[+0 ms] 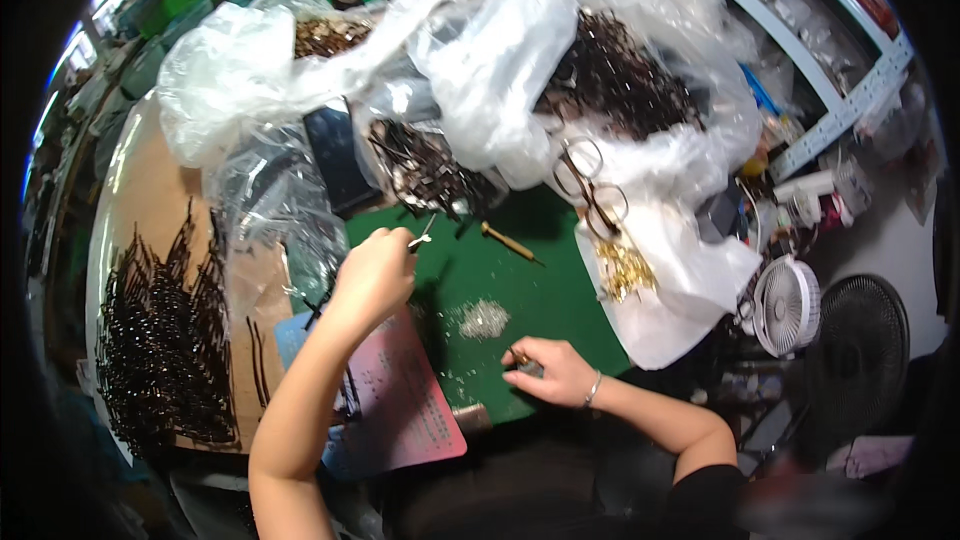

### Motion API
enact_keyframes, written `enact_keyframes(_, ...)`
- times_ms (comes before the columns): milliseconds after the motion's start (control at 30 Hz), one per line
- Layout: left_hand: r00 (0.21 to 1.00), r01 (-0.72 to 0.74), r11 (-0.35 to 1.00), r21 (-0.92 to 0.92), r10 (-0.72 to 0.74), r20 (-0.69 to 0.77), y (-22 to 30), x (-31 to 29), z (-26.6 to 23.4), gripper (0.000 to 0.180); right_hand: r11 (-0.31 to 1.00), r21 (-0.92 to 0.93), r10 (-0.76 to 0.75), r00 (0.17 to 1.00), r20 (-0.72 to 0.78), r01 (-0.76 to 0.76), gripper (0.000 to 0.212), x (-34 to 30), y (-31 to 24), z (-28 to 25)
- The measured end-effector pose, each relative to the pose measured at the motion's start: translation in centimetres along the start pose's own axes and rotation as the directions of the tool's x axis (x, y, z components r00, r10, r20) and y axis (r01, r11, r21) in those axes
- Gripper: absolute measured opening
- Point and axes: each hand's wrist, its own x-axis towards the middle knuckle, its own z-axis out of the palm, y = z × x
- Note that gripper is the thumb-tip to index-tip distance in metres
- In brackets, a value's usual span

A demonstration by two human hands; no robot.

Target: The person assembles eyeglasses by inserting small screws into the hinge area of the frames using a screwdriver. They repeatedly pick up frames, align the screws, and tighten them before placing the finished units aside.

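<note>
My left hand (378, 275) is raised over the left side of the green mat (560, 290). Its fingers are closed on a thin dark piece with a whitish bit at its end; the exact kind is unclear. Low over the mat's front edge, my right hand (555, 372) curls round a small dark and metallic object, mostly hidden by the fingers. Between the hands lies a pile of tiny silvery bits (485, 320). A slim brass-coloured screwdriver (512, 243) rests farther back. Beyond my left hand is a heap of dark eyeglass temples (425, 170).
Dark temples (165, 340) crowd the left side. A brown pair of glasses (592, 187) and gold-coloured small parts (625, 270) lie on white plastic at right. Plastic bags (500, 70) fill the back. A pink-blue sheet (400, 400) lies in front; a white fan (787, 307) stands right.
</note>
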Motion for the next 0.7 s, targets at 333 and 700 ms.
enact_keyframes(333,0.973,0.227,0.575,-0.786,-0.1,0.208,4.4,-16.0,0.2,0.019,0.926,-0.315,0.198,0.978,-0.065,-0.209,0.017,-2.0,-1.4,-6.3)
enact_keyframes(700,0.954,0.253,0.152,-0.955,-0.203,0.221,3.5,-18.4,2.9,0.008,0.573,-0.741,0.146,0.933,-0.329,-0.351,0.015,0.8,3.8,-10.0)
